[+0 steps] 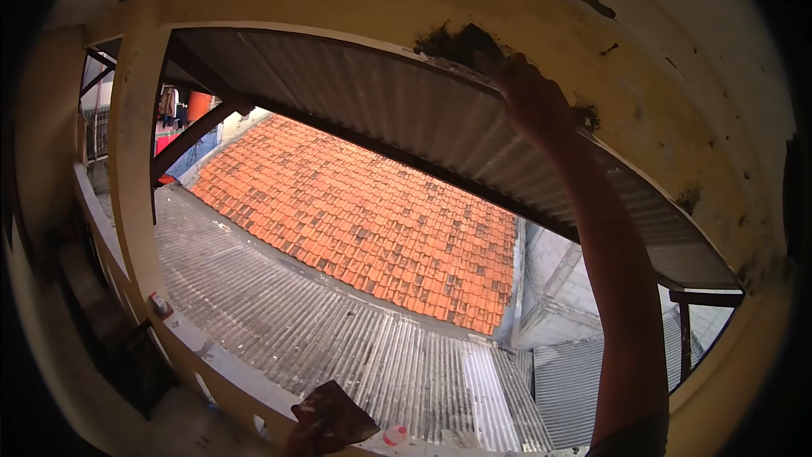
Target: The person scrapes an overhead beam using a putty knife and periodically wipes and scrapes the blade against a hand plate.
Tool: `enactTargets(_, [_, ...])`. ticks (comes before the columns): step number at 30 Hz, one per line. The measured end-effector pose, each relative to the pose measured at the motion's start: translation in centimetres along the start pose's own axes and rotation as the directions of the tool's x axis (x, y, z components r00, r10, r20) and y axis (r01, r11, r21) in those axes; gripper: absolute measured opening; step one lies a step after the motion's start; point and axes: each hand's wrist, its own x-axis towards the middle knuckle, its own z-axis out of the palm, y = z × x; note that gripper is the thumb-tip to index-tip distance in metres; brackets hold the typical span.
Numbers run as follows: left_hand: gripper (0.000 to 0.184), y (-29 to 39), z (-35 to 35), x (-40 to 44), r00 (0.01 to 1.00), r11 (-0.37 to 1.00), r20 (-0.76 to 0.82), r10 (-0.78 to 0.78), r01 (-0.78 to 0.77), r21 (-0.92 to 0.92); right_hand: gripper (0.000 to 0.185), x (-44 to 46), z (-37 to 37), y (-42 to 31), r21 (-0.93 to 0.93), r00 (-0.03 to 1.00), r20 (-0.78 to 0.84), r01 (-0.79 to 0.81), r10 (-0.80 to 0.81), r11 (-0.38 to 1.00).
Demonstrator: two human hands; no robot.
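Note:
My right hand (531,97) is raised high to the upper edge of the opening, its fingers closed against the yellow wall (660,93). What it grips is too dark to make out. Just left of the fingers is a dark, rough patch (461,42) on the wall, and a smaller dark patch (585,116) lies to the right of the wrist. At the bottom, my left hand (311,440) is closed on a dark, flat, squarish plate (338,410), held above the ledge.
A corrugated awning (372,89) hangs outside below the beam. Beyond are an orange tiled roof (364,220) and grey corrugated roofing (304,305). A small container (159,303) and a red-and-clear object (394,435) are on the ledge (228,364). A pillar (138,161) stands left.

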Motion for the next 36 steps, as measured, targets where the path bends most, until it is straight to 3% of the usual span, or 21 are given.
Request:
enactTargets(5, [0.037, -1.7, -0.8, 1.9, 1.0, 1.0, -0.01, 0.011, -0.011, -0.013, 0.059, 0.5, 0.7, -1.3, -0.042, 0.999, 0.005, -0.054, 0.055, 0.998])
enactTargets(7, [0.037, -1.7, -0.8, 2.0, 1.0, 1.0, -0.029, -0.002, 0.003, 0.011, 0.052, 0.3, 0.5, -1.2, -0.227, 0.996, -0.088, -0.043, 0.023, 0.973])
enactTargets(11, [0.035, -1.3, -0.3, 1.8, 1.0, 1.0, 0.004, -0.012, 0.012, 0.028, 0.045, 0.2, 1.1, 1.9, -0.349, 0.995, -0.032, -0.096, 0.09, 0.932])
enactTargets(13, [0.033, -0.6, 0.9, 1.1, 1.0, 0.999, 0.01, 0.018, -0.019, 0.036, 0.042, -0.3, -0.1, 3.0, -0.393, 0.994, -0.107, -0.053, 0.011, 0.918])
enactTargets(14, [0.031, -0.3, 1.4, 0.8, 0.999, 0.998, 0.017, 0.05, -0.05, 0.044, 0.042, -0.3, -0.6, 3.0, -0.391, 0.994, -0.108, -0.052, 0.01, 0.919])
enactTargets(16, [0.031, 0.2, 1.7, 0.4, 0.999, 0.998, 0.001, 0.048, -0.048, 0.045, 0.044, -0.4, -2.0, 2.5, -0.411, 0.984, -0.068, -0.18, 0.167, 0.894])
enactTargets(19, [0.031, -0.3, 0.7, 1.1, 0.999, 0.998, 0.01, 0.036, -0.037, 0.041, 0.047, -0.5, -3.6, 0.0, -0.259, 0.981, -0.097, -0.187, 0.167, 0.948])
enactTargets(23, [0.031, -2.1, -1.8, 3.1, 0.993, 1.0, 0.117, 0.015, -0.015, -0.005, 0.047, 0.2, -2.7, -3.3, -0.244, 0.996, -0.067, -0.08, 0.066, 0.966])
enactTargets(25, [0.031, -1.9, -0.2, 2.5, 0.998, 1.0, 0.069, 0.013, -0.015, 0.02, 0.048, 0.7, -2.1, -4.4, -0.162, 0.989, -0.067, -0.144, 0.135, 0.976])
enactTargets(28, [0.03, -1.8, -0.1, 2.0, 1.0, 1.0, -0.002, 0.012, -0.012, 0.029, 0.052, 0.6, -1.3, -4.5, -0.106, 0.99, -0.093, -0.118, 0.108, 0.987])
enactTargets(32, [0.03, -1.0, 0.1, 0.5, 0.999, 0.999, -0.041, 0.033, -0.034, -0.015, 0.058, 0.4, 0.1, -3.7, -0.123, 0.992, -0.124, -0.011, -0.005, 0.992])
enactTargets(36, [0.024, -1.4, -1.1, 1.1, 0.999, 1.0, -0.044, 0.023, -0.023, 0.004, 0.066, 0.4, 0.9, -2.5, -0.279, 0.992, -0.116, 0.014, -0.048, 0.96])
